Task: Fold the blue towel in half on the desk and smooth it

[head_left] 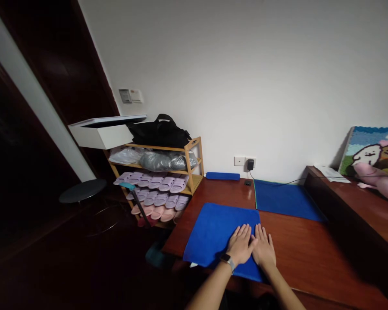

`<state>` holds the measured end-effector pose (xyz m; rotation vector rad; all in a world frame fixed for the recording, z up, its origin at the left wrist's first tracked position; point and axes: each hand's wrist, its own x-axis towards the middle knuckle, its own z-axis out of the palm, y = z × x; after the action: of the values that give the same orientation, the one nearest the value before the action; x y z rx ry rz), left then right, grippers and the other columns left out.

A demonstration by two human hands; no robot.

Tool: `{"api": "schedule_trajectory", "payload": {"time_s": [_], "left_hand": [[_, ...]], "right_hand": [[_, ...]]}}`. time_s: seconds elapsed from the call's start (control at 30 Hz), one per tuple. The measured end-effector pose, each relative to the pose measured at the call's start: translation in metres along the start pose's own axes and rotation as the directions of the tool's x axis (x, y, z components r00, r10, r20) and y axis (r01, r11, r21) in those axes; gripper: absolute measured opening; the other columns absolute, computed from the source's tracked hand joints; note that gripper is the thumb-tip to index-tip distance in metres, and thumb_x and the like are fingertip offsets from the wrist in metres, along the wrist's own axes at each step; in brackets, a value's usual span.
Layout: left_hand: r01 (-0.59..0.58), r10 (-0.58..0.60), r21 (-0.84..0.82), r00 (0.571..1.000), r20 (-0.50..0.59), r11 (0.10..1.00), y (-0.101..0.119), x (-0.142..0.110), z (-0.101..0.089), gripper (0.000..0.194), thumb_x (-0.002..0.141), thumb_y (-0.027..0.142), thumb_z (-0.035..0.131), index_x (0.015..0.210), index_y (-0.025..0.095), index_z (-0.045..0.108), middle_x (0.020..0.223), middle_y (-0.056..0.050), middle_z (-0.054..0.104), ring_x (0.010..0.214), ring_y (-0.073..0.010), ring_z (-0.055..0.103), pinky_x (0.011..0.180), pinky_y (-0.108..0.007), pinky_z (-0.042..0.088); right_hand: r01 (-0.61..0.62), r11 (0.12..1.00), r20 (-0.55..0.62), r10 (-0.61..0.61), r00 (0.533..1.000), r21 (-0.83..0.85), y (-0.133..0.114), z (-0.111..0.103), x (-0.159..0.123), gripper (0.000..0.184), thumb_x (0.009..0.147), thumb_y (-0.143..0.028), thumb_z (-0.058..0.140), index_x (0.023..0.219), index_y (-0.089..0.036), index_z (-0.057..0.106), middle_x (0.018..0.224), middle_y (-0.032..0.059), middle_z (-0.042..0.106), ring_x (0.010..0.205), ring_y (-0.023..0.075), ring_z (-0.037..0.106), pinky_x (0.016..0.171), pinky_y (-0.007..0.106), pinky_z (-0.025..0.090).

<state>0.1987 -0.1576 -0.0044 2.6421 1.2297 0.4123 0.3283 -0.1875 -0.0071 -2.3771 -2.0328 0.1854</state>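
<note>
A blue cloth [213, 232] lies spread flat on the reddish-brown wooden table [304, 249], its near edge reaching the table's front edge. On the right part of the cloth rests my left hand [241, 245], palm down with fingers stretched out, a watch on its wrist. My right hand [264, 249] lies flat close beside it, across the cloth's right edge, with its thumb by the left thumb. Neither hand grips anything. A white tag [193, 265] sticks out at the cloth's near left corner.
Behind are a second blue cloth [284, 199], a rolled blue cloth [222, 176] and a plugged-in charger [250, 164]. At left stands a wooden rack [194, 172] with slippers, bags and a white box [100, 135], near a round stool [83, 190]. A raised ledge [358, 206] borders the right.
</note>
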Motion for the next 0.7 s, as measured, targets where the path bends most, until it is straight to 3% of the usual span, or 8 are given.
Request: {"api": "schedule_trajectory", "payload": {"time_s": [0.1,0.23,0.3,0.43,0.7], "left_hand": [[0.049,-0.049,0.058,0.999,-0.008,0.997,-0.039,-0.021,-0.018,0.068,0.106,0.057,0.015,0.162,0.021,0.024,0.166,-0.007,0.030,0.155,-0.0215,0.023,0.127,-0.045,0.019],[0.246,-0.243,0.154,0.969,-0.037,0.957,-0.103,-0.057,-0.056,0.071,0.105,0.061,0.016,0.162,0.019,0.025,0.165,-0.008,0.031,0.154,-0.0239,0.026,0.126,-0.046,0.021],[0.307,-0.302,0.184,0.952,-0.058,0.934,-0.125,-0.073,-0.069,0.074,0.104,0.062,0.016,0.161,0.017,0.026,0.165,-0.010,0.032,0.154,-0.0238,0.026,0.126,-0.046,0.022],[0.327,-0.318,0.201,0.945,-0.079,0.923,-0.145,-0.087,-0.074,0.074,0.104,0.063,0.016,0.161,0.016,0.029,0.165,-0.009,0.032,0.153,-0.0228,0.026,0.126,-0.044,0.023],[0.358,-0.342,0.217,0.934,-0.108,0.908,-0.181,-0.082,-0.073,0.069,0.105,0.061,0.022,0.161,0.022,0.027,0.165,-0.006,0.032,0.153,-0.0233,0.027,0.125,-0.045,0.023]], "right_hand": [[-0.057,0.998,-0.025,0.057,0.998,0.025,-0.001,0.005,0.004,0.065,0.103,-0.038,0.014,0.162,-0.011,0.015,0.170,0.0054,0.013,0.157,0.0238,0.011,0.126,0.045,0.008],[-0.074,0.995,-0.038,0.076,0.996,0.064,-0.004,0.006,0.006,0.066,0.103,-0.040,0.012,0.162,-0.011,0.013,0.170,0.0047,0.012,0.157,0.0231,0.010,0.126,0.045,0.007],[-0.082,0.995,-0.035,0.085,0.996,0.061,-0.005,0.005,0.004,0.066,0.102,-0.040,0.012,0.162,-0.011,0.012,0.170,0.0043,0.012,0.157,0.0228,0.010,0.126,0.044,0.007],[-0.091,0.996,-0.032,0.092,0.995,0.015,-0.008,0.000,0.002,0.066,0.102,-0.038,0.012,0.161,-0.009,0.013,0.169,0.0050,0.014,0.157,0.0238,0.011,0.127,0.045,0.006],[-0.047,0.997,-0.033,0.049,0.998,0.061,-0.035,-0.004,0.029,0.067,0.102,-0.038,0.012,0.160,-0.006,0.018,0.169,0.0090,0.016,0.157,0.0228,0.010,0.127,0.044,0.005]]}}
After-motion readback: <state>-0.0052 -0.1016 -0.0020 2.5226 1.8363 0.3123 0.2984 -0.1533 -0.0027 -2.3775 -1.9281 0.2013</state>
